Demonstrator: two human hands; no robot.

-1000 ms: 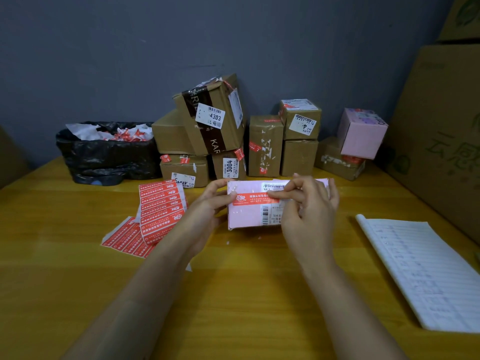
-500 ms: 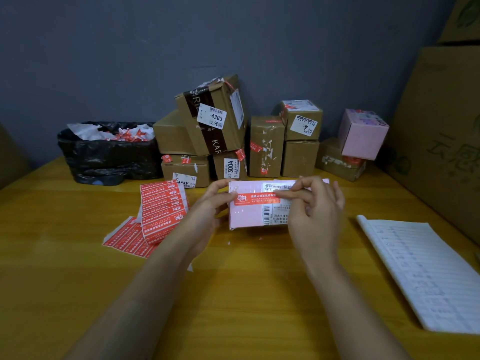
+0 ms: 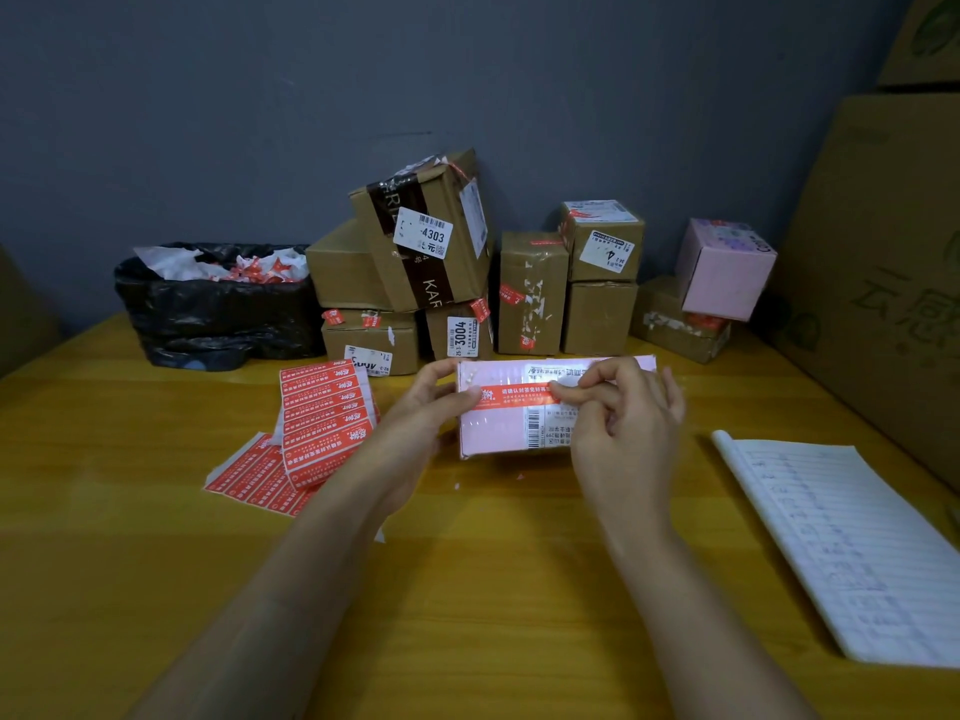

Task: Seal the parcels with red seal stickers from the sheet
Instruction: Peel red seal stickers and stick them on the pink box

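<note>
Just now the pink parcel [image 3: 509, 433] lies on the table [image 3: 467, 589], the left hand [image 3: 415, 423] gripping its left end with the thumb on the red sticker [image 3: 519, 394], while the right hand [image 3: 623, 423], fingers curled, appears to pinch the sticker's right end. If that end goes down askew or slack, I judge it could wrinkle or sit crooked, and peeling it back might tear it.
</note>
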